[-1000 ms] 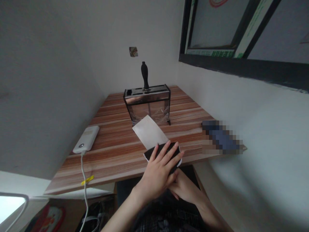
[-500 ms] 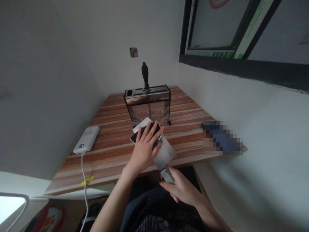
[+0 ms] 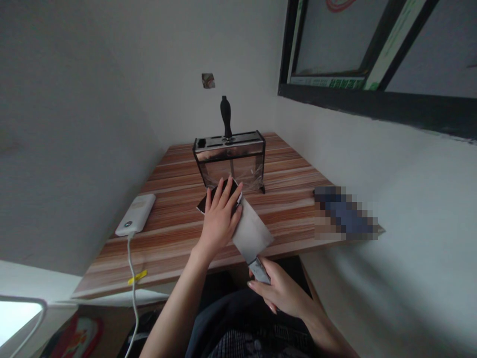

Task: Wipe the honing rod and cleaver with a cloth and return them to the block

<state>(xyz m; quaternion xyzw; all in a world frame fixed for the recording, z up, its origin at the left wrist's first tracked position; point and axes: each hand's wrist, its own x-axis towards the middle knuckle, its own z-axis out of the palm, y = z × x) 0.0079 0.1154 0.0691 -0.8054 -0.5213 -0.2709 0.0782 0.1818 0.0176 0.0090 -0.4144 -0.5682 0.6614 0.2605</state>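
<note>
My right hand (image 3: 274, 286) grips the grey handle of a cleaver (image 3: 253, 226), whose wide metal blade slants up and left over the table. Flat on top of the far part of the blade lies a thin black piece (image 3: 203, 204) with a pale edge; its material is not clear. My left hand (image 3: 219, 214) presses down on it with fingers spread, thumb near the blade. The blade's far end is covered by the black piece and my fingers. Just beyond stands a knife block (image 3: 229, 155) with clear sides and a black handle (image 3: 225, 117) rising from its top.
Wood-grain table (image 3: 179, 174) against the walls. A white power bank (image 3: 136, 214) with a white cable (image 3: 132, 283) sits at left, near yellow tape (image 3: 137, 277). A pixelated dark object (image 3: 346, 211) lies at the right edge. A dark window frame (image 3: 335, 102) is upper right.
My left hand and the black piece have slid forward and slightly left along the blade, baring more metal and covering the pale far end. My right hand and the handle have barely moved.
</note>
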